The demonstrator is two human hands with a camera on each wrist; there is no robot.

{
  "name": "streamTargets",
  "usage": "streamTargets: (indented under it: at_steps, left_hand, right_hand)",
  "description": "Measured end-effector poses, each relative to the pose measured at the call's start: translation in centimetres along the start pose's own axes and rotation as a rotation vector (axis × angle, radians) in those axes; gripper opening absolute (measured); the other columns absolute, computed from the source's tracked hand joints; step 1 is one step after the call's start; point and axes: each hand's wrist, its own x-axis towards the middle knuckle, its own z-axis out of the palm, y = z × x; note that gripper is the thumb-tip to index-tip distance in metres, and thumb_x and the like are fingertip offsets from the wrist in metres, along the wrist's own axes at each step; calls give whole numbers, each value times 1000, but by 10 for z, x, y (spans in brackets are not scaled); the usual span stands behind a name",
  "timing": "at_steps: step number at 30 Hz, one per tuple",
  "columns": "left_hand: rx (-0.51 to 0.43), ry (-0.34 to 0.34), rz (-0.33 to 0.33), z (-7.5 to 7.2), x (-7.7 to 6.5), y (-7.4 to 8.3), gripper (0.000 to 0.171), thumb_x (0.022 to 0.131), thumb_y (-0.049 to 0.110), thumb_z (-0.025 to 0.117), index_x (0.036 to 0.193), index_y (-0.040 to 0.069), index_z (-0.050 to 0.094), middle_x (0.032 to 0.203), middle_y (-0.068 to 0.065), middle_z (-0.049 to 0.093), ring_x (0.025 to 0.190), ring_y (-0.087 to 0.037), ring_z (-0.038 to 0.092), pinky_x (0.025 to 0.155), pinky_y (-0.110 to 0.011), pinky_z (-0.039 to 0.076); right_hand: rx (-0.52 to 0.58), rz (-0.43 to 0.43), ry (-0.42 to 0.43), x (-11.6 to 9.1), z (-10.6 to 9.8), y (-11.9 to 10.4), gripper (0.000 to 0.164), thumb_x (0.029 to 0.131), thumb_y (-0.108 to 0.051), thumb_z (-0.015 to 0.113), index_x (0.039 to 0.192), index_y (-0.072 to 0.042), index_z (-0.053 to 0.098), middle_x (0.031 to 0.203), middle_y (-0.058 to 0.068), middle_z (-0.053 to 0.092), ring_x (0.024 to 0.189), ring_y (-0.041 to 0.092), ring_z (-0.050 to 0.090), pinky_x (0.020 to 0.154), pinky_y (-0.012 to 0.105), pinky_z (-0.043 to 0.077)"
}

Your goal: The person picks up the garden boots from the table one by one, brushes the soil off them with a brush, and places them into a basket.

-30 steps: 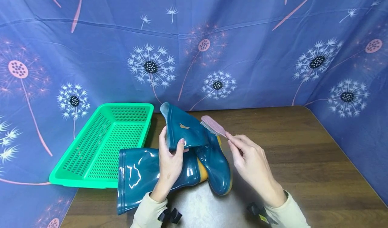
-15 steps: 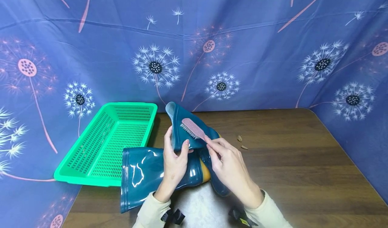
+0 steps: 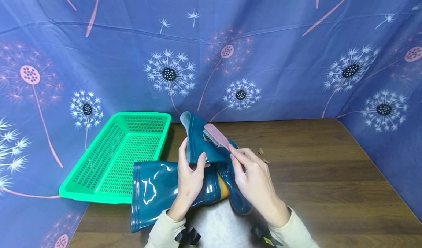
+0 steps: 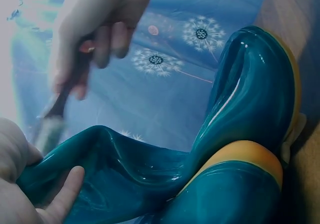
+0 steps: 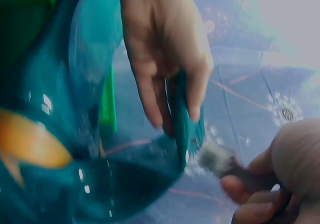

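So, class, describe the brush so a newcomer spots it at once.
On the brown table, find the two boots beside the basket. The right hand holds the brush at the boot in the left hand. Unlike the teal boots and green basket, it is pink with pale bristles.

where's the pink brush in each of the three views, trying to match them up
Head: pink brush just below the picture's middle, over the upper boot.
Left wrist: pink brush blurred at the left, below the right hand.
Right wrist: pink brush blurred, right of centre and low, bristles toward the boot's rim.
Shared landmark: the left hand gripping the upper boot: low centre, lower left, top centre respectively.
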Motion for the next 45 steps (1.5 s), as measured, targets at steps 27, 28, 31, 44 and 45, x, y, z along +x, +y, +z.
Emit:
streamTargets:
  at_steps: [27,28,31,44,45]
  left_hand:
    - [-11,-1,-7,1,0,2,66,108,15,63,164,20,29,156,-16,48,129,-40,64,84,-40,67]
    - [-13,3,-8,1,0,2,66,108,16,63,164,20,29,157,-16,47,130,-40,63,85,-41,67]
    - [-19,11,-16,2,0,1,65,108,16,63,164,20,30,158,-17,44,132,-42,61,86,-41,66]
    - [-16,10,-1,2,-1,2,66,108,16,64,164,19,29,158,-17,45,130,-41,62,85,-38,66]
    - [-19,10,-3,2,-1,1,66,108,16,64,164,19,29,158,-17,45,130,-41,62,85,-38,67]
  right_hand:
    - [-27,36,-92,-3,-3,-6,32,101,-11,71,133,-9,76,103,3,76,67,8,57,55,19,45]
    - [-48,49,-108,-2,-6,-4,31,102,-12,70,132,-9,76,101,3,76,67,8,57,55,21,45]
    - [-110,100,-162,1,-15,5,29,103,-12,68,130,-8,77,95,4,75,66,11,55,55,25,44]
    - [-108,18,-157,2,-15,8,30,104,-13,68,132,-9,76,102,5,77,72,11,62,59,27,52]
    - [-132,34,-180,2,-16,9,29,104,-14,68,130,-8,77,100,6,77,71,12,62,58,29,52]
